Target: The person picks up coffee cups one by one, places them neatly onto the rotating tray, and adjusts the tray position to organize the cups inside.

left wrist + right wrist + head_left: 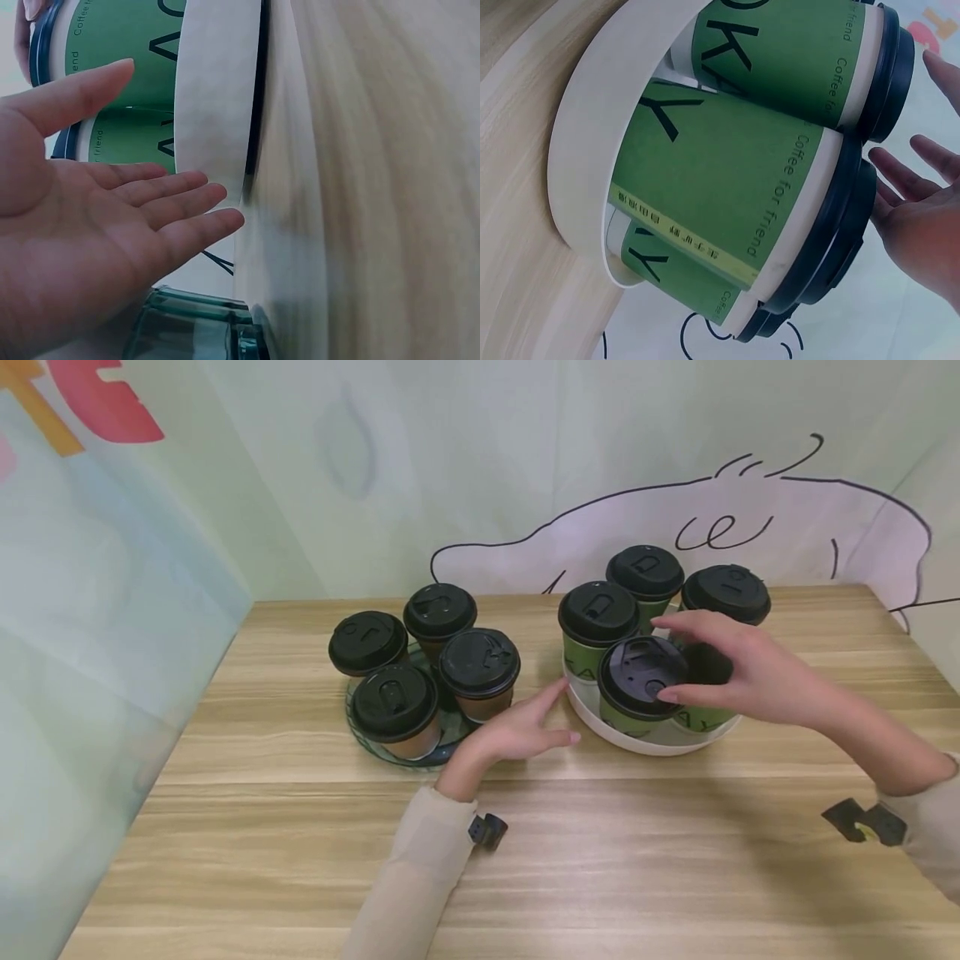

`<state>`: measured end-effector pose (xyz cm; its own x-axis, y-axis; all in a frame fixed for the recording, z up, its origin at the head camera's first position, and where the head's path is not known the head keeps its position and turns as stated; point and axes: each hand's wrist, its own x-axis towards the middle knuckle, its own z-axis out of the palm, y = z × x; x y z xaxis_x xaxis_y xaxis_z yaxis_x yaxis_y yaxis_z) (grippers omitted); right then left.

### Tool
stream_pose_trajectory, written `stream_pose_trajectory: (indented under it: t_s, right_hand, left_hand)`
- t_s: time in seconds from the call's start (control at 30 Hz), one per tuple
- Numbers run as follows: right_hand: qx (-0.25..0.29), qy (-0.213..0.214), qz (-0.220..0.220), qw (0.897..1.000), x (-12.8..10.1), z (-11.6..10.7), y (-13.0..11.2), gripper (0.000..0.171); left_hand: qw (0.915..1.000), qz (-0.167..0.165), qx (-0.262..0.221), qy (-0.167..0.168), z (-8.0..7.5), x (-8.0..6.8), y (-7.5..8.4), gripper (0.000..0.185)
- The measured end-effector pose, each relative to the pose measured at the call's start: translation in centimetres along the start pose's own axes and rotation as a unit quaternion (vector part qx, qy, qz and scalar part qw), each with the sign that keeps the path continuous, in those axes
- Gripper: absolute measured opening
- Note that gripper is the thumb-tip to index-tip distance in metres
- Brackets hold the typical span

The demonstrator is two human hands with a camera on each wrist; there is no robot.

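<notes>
Several green paper coffee cups with black lids stand in a white round tray (654,747); the front cup (628,723) has a shiny lid. My right hand (738,667) is over the right-hand cups, thumb and fingers spread. Its thumb tip overlaps the front lid in the head view, and one cup lid is partly hidden below the palm. In the right wrist view the fingers (904,180) are beside the dark lids. My left hand (525,728) lies palm inward at the tray's left side, fingers extended with nothing held, fingertips near the white wall (217,97).
Left of my left hand, several brown cups (412,745) with black lids stand on a green glass plate (356,727). The wooden table (300,852) meets a printed backdrop (390,518) just behind the cups.
</notes>
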<state>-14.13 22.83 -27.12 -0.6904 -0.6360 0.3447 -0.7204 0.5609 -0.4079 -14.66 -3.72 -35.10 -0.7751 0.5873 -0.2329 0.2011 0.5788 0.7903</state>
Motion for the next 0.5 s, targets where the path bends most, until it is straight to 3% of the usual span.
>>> stream_pose_trajectory:
  t_s: [0.5]
  right_hand:
    - [-0.003, 0.014, 0.022, 1.0, -0.6, -1.5, 0.9, 0.068]
  left_hand:
    - [0.9999, -0.001, 0.014, 0.004, -0.5, -0.4, 0.6, 0.068]
